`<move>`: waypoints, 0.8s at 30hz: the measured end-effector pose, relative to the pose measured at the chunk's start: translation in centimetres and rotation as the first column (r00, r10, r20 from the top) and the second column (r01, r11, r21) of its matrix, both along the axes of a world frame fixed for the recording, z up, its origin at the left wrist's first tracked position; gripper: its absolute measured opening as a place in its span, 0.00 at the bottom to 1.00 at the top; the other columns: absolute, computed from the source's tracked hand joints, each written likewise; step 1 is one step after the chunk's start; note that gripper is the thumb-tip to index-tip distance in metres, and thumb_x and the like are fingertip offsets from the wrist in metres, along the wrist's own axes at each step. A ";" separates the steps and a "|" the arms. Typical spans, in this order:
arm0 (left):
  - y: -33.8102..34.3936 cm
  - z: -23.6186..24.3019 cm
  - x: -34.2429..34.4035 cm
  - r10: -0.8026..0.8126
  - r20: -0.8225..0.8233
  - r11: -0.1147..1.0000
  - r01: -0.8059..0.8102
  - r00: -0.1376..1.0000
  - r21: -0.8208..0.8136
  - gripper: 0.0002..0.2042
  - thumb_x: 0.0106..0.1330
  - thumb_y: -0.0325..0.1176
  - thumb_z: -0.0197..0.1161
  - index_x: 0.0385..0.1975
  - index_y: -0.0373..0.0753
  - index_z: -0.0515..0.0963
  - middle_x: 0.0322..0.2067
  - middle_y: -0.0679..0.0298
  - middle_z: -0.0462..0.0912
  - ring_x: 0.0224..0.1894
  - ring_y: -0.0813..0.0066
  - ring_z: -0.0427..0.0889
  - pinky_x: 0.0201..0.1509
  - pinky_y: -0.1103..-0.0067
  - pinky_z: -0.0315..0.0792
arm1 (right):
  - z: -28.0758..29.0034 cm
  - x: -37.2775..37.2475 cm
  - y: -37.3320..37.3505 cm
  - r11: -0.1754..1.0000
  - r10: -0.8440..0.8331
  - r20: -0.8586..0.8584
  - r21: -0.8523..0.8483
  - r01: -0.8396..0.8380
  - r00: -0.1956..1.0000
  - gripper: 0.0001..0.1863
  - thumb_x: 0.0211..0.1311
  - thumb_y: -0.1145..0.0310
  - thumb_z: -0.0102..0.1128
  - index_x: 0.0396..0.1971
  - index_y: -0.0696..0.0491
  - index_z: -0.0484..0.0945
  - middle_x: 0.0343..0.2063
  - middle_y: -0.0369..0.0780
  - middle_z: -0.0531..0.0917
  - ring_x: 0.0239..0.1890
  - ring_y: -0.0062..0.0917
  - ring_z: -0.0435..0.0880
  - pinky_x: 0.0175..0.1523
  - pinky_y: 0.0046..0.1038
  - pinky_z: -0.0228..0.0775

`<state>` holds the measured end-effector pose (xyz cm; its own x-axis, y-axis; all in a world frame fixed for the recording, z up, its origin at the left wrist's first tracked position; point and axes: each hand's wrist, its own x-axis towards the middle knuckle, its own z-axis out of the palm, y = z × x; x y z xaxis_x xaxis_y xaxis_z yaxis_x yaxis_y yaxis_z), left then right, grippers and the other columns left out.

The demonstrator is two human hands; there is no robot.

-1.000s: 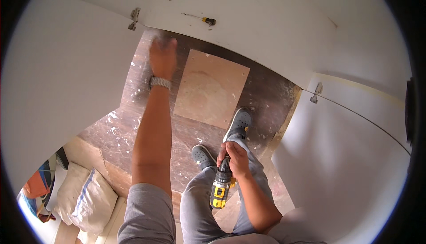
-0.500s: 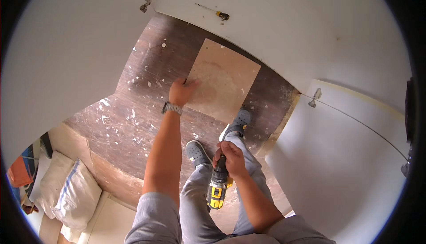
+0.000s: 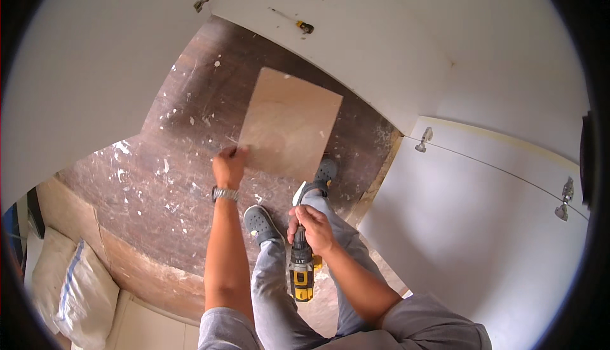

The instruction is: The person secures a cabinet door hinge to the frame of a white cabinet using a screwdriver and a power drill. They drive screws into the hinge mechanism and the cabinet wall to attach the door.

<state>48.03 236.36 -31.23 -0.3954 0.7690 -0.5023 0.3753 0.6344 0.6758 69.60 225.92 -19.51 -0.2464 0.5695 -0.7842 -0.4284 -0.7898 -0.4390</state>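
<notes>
So, nearest: one yellow-and-black cordless drill [image 3: 302, 272], right hand [image 3: 311, 226] wrapped tight around its grip, pointed down between two grey shoes [image 3: 262, 223]. Further out, left hand [image 3: 229, 165] pinches the near corner of one brown board [image 3: 289, 124] lying on the paint-speckled floor [image 3: 159, 178]. Far back, one screwdriver [image 3: 304, 26] on a white panel [image 3: 381, 38]; three hinges [image 3: 424, 139] visible.

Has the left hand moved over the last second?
Yes. The left hand has come down from the white panel's edge near the screwdriver to the near left corner of the brown board on the floor.
</notes>
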 end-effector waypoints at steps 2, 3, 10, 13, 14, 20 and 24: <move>-4.3 0.3 -2.6 0.194 0.140 0.981 -0.192 0.971 -0.030 0.16 0.55 0.38 0.67 0.32 0.28 0.81 0.22 0.63 0.81 0.26 0.78 0.76 0.30 0.79 0.69 | -0.3 0.0 -0.7 0.999 -0.034 -0.027 0.031 0.035 0.999 0.15 0.70 0.60 0.48 0.37 0.59 0.72 0.17 0.39 0.75 0.18 0.24 0.76 0.24 0.25 0.70; -6.8 0.3 -4.0 0.316 0.197 0.949 -0.313 0.928 -0.047 0.15 0.56 0.35 0.67 0.33 0.26 0.81 0.22 0.67 0.80 0.26 0.82 0.73 0.29 0.81 0.68 | 0.1 0.1 -0.6 0.999 -0.033 -0.001 0.022 0.033 0.999 0.15 0.70 0.60 0.48 0.37 0.59 0.71 0.17 0.40 0.75 0.17 0.24 0.75 0.24 0.26 0.70; -30.6 0.0 -13.8 0.804 0.188 0.593 -0.734 0.564 -0.331 0.17 0.65 0.39 0.59 0.46 0.32 0.74 0.39 0.62 0.79 0.39 0.72 0.77 0.37 0.75 0.76 | 0.6 0.1 0.1 0.999 0.013 0.047 0.049 -0.015 0.999 0.14 0.70 0.60 0.48 0.37 0.58 0.71 0.17 0.38 0.75 0.17 0.24 0.75 0.24 0.27 0.71; -40.5 -0.2 -16.0 0.942 0.153 0.332 -0.894 0.299 -0.301 0.17 0.67 0.42 0.56 0.48 0.36 0.71 0.35 0.61 0.70 0.36 0.69 0.71 0.39 0.67 0.76 | 1.3 -1.4 0.4 0.997 0.042 0.011 0.061 -0.043 0.999 0.14 0.70 0.60 0.48 0.37 0.58 0.71 0.17 0.38 0.75 0.17 0.24 0.75 0.24 0.27 0.71; -41.5 -0.4 -15.2 0.940 0.161 0.338 -0.886 0.301 -0.317 0.17 0.67 0.42 0.56 0.48 0.36 0.71 0.35 0.61 0.70 0.36 0.69 0.71 0.39 0.67 0.76 | 1.3 -1.2 0.5 0.996 0.051 0.033 0.071 -0.054 0.998 0.14 0.70 0.60 0.48 0.37 0.58 0.71 0.17 0.38 0.75 0.17 0.24 0.75 0.24 0.27 0.70; -43.1 1.2 -12.7 0.981 -0.184 -0.120 -0.939 -0.062 -0.322 0.20 0.67 0.42 0.54 0.50 0.32 0.71 0.41 0.56 0.78 0.38 0.60 0.77 0.51 0.61 0.71 | 1.7 -3.3 0.9 0.993 0.101 -0.007 0.068 -0.100 0.995 0.15 0.70 0.60 0.48 0.37 0.59 0.70 0.16 0.39 0.74 0.17 0.26 0.75 0.24 0.27 0.70; -29.2 7.1 -2.0 0.516 -0.027 0.853 -0.516 0.856 -0.082 0.19 0.66 0.38 0.57 0.49 0.30 0.72 0.43 0.54 0.78 0.44 0.64 0.76 0.52 0.73 0.69 | 2.0 -2.1 2.4 0.994 0.097 -0.018 0.058 -0.096 0.995 0.15 0.70 0.60 0.48 0.37 0.59 0.71 0.17 0.40 0.75 0.17 0.25 0.75 0.24 0.27 0.70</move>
